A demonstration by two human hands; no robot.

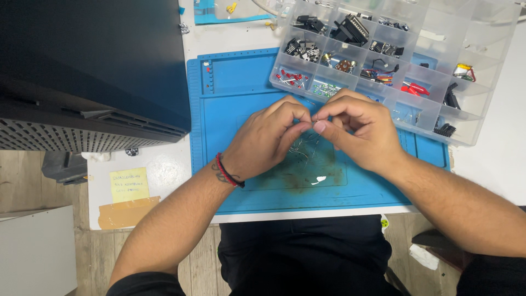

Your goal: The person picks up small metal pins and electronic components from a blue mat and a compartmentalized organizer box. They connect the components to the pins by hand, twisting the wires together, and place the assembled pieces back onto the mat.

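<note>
Over the middle of a blue work mat [230, 93], my left hand [266, 140] and my right hand [361, 129] meet fingertip to fingertip. Together they pinch a tiny metal-legged component [314, 121], too small to identify. A red and black cord band sits on my left wrist. Several thin loose wire-legged parts [307, 151] lie on the mat just below the fingertips, and a small white scrap [321, 178] lies nearer to me.
A clear plastic compartment box [438, 38] of small electronic parts rests on the mat's far right, touching distance from my right hand. A large black device [87, 71] fills the left. A yellow sticky note [129, 185] and brown tape are on the white tabletop's left front corner.
</note>
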